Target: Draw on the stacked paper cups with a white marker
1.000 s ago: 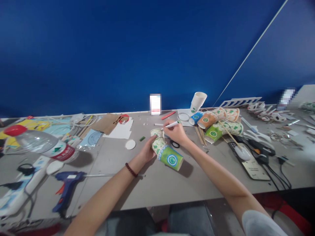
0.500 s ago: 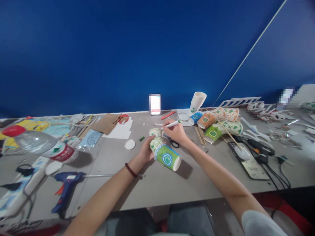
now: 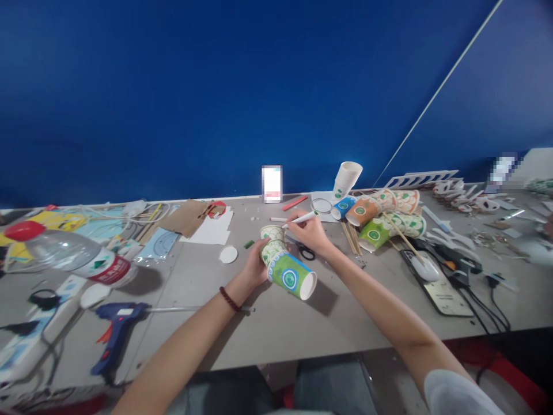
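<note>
My left hand point(image 3: 256, 266) is wrapped round a paper cup piece made of joined cups: a green cup point(image 3: 288, 275) points toward me, and a leaf-patterned white cup point(image 3: 273, 235) shows its rim at the far end. In my right hand point(image 3: 309, 233) is a white marker pen point(image 3: 302, 219), pinched like a writing tool, with its tip at the rim of the patterned cup; whether it touches I cannot tell. Black-handled scissors point(image 3: 307, 252) lie partly hidden beside my right hand. A white paper disc point(image 3: 228, 254) and a small green scrap point(image 3: 249, 244) lie left of the cups.
A blue glue gun point(image 3: 118, 328), a power strip point(image 3: 47, 328) and a large bottle point(image 3: 73, 256) occupy the left. On the right are more joined cups point(image 3: 371, 233), wooden sticks point(image 3: 349, 238), and a phone point(image 3: 449, 297). Stacked white cups point(image 3: 347, 178) stand by the blue wall.
The joined cups have turned and shifted slightly left in my left hand. My right hand and the pen have hardly moved. A blurred shape has appeared at the far right edge.
</note>
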### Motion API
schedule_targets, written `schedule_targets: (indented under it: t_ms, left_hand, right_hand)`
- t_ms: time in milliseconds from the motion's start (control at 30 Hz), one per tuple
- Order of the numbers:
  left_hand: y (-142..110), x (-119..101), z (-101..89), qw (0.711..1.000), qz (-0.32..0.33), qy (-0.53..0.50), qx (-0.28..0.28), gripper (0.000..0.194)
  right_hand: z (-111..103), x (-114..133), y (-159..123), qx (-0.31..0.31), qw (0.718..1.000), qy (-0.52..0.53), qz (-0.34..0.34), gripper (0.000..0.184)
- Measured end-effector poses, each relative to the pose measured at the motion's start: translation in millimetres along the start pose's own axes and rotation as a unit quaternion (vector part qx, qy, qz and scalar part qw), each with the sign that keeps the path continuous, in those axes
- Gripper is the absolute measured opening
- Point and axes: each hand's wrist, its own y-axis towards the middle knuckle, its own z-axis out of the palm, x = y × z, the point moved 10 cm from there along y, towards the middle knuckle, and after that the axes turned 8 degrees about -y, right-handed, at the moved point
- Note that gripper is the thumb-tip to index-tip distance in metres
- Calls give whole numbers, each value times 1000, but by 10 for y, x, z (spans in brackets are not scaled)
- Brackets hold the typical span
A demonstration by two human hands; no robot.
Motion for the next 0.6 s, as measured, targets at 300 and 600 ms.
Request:
schedule_targets:
  t_ms: [300,600]
  left_hand:
    - [18,-29,29,999,3,-11,33,38]
    - [-4,-42,34,1000,18,6,25,30]
  right_hand:
    - [-15,-43,0,0,1000,14,26,12]
    - [-34,6,4,-4,1000,16,7,12]
